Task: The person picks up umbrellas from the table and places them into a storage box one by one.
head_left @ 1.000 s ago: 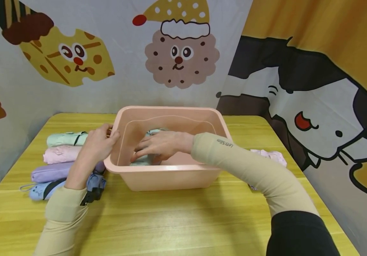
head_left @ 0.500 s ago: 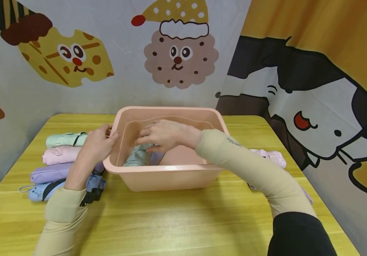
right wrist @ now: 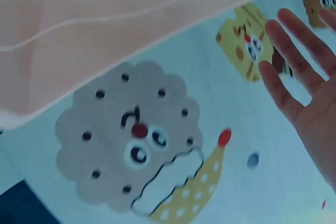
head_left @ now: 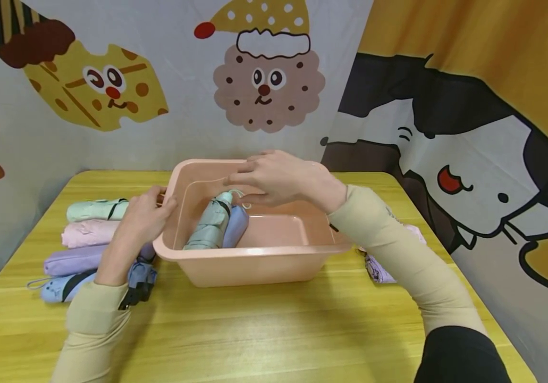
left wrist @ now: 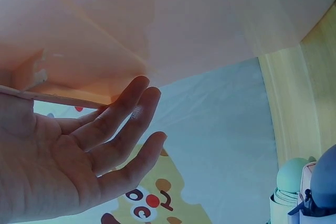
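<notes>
The left hand [head_left: 145, 217] has its grip on the rim of the pink plastic tub [head_left: 250, 268], fingers loosely bent against the outside. The right hand [head_left: 278, 178] is over the tub, its grip relaxed and holding nothing. A grey-green folded umbrella [head_left: 210, 227] lies inside beside a periwinkle one [head_left: 236, 226]. On the bench [head_left: 254, 335], mint [head_left: 92, 210], pink [head_left: 89, 234], purple [head_left: 74, 260] and blue folded umbrellas [head_left: 53, 291] line up at left

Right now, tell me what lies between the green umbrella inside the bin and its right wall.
In the head view: the violet-blue bundle beside it, then bare bin floor; the right arm partly hides the wall.
</notes>
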Available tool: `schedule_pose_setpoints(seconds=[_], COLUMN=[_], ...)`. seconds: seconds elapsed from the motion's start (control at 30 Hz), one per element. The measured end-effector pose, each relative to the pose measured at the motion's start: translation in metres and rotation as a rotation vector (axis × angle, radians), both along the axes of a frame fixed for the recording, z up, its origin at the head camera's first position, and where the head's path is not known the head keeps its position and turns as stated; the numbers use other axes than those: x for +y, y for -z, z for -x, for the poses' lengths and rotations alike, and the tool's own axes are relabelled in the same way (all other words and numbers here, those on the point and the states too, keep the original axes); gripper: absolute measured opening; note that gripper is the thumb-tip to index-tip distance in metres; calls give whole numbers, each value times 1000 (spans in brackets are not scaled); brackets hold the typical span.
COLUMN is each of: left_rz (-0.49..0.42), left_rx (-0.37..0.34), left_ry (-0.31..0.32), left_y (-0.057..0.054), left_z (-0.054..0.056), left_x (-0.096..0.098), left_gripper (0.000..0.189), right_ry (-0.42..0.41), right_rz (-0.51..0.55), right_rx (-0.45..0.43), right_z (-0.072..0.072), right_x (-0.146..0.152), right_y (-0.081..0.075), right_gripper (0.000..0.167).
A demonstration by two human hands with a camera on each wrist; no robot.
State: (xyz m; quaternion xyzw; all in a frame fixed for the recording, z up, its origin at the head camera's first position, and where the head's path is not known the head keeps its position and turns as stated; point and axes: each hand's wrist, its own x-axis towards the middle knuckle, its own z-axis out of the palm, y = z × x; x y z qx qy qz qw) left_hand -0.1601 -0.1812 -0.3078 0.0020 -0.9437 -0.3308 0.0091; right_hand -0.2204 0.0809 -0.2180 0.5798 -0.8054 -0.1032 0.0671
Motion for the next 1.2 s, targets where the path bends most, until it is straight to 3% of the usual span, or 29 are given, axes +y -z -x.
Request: schedule_pose_setpoints(seconds=[0.2,0.43,0.77,1.0,1.2], left_rz=[5,1,-4,-3,0], left_rx=[1,-3,18,10,-1], left_ry=[11,10,-4,-6,-6], left_y=[1,0,0,0,0], left_z=[1,1,0,-1,0], left_x=[-1,-1,0,0,0], left_gripper=[57,58,55,55,57], right_ry=[166,363,756,773,843], right_rz=[120,243,242,161,90], right_rx=[-34,-37,-274,-420,-566], right_z=[5,14,16,17,13], right_x=[47,114,196,238,253], right_y=[-4,13,49,99,126], right_gripper=[40,38,47,53,64])
